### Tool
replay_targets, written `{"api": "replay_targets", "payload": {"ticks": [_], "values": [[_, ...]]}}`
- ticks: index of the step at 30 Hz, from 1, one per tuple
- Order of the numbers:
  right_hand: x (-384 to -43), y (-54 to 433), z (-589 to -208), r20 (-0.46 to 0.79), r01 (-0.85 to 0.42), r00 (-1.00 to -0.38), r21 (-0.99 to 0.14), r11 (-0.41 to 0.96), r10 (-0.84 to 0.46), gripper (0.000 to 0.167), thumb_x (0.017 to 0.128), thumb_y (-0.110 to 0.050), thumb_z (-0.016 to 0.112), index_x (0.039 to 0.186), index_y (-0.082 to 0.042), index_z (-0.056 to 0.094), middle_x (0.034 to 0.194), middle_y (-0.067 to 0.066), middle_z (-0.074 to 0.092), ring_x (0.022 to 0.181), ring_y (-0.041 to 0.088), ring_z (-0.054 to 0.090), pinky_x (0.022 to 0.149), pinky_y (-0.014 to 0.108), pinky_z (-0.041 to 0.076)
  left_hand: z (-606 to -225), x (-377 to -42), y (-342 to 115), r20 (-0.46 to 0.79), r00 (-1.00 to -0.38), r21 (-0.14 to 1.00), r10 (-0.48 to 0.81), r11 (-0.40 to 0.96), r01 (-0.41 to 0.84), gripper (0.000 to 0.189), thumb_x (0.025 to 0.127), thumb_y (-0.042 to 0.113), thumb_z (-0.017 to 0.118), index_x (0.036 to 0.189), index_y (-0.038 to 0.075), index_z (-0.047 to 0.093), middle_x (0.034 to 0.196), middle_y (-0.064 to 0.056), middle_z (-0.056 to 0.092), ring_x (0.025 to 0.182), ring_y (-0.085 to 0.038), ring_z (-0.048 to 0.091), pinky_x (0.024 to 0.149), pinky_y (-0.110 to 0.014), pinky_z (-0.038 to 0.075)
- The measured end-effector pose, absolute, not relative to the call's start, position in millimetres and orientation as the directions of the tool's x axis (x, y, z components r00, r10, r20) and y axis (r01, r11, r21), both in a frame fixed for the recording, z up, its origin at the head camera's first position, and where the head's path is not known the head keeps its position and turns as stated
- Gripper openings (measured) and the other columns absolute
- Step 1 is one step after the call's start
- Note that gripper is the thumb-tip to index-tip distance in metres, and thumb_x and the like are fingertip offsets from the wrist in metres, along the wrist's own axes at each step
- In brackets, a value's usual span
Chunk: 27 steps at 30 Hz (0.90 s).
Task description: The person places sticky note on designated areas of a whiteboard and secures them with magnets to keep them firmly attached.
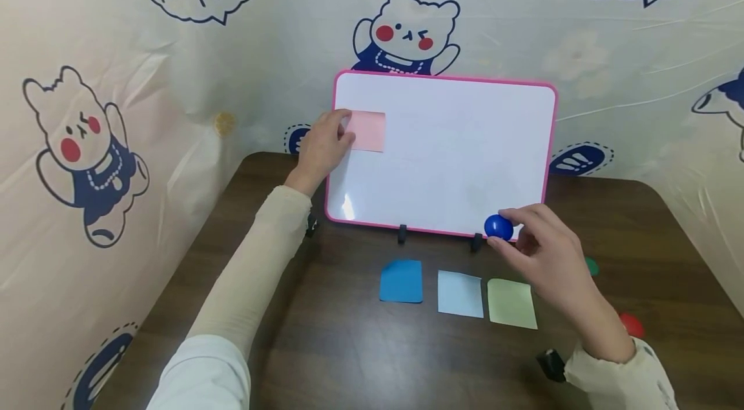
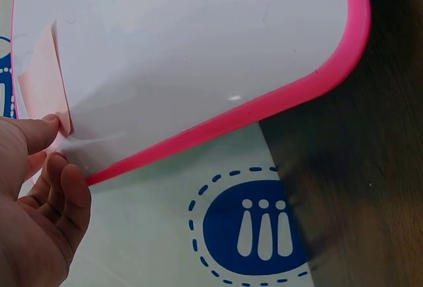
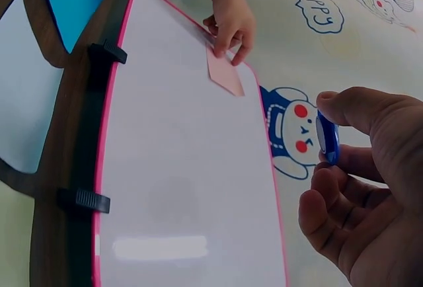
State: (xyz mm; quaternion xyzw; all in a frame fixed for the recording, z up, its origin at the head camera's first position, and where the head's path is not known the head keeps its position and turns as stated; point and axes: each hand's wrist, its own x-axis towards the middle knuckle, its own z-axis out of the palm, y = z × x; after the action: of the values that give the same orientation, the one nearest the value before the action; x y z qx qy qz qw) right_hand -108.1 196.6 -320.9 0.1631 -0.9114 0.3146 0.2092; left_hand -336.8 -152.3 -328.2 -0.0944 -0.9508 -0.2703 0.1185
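Note:
A pink sticky note point(image 1: 369, 132) lies against the upper left of a pink-framed whiteboard point(image 1: 453, 152). My left hand point(image 1: 323, 144) pinches the note's left edge between thumb and fingers; the left wrist view shows the note point(image 2: 46, 85) tilted, its far edge off the board. In front of the board's lower right corner, my right hand point(image 1: 549, 255) holds a round blue magnet point(image 1: 498, 227) between thumb and fingertips. Seen from the right wrist, the magnet point(image 3: 328, 137) is edge-on, its pale back turned toward the board.
On the brown table point(image 1: 349, 358) lie a blue note point(image 1: 401, 281), a light blue note point(image 1: 460, 294) and a green note point(image 1: 512, 303). Black clips point(image 1: 402, 234) support the board's lower edge. A green magnet point(image 1: 591, 266) and a red magnet point(image 1: 631, 325) show partly behind my right arm.

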Motion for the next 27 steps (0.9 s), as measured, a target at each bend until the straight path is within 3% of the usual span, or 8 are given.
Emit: {"api": "replay_targets", "payload": {"ticks": [27], "values": [[-166, 131, -299, 0.536, -0.472, -0.834, -0.568, 0.674, -0.132, 0.043, 0.088, -0.015, 0.080, 0.127, -0.004, 0.067, 0.112, 0.009, 0.059, 0.075, 0.016, 0.055, 0.065, 0.030, 0.053, -330, -337, -153, 0.264, -0.957, 0.489, 0.125, 0.837, 0.244, 0.056, 0.101, 0.028, 0.064, 0.153, 0.017, 0.044, 0.112, -0.009, 0.057, 0.090, -0.022, 0.055, 0.077, -0.038, 0.051]]}}
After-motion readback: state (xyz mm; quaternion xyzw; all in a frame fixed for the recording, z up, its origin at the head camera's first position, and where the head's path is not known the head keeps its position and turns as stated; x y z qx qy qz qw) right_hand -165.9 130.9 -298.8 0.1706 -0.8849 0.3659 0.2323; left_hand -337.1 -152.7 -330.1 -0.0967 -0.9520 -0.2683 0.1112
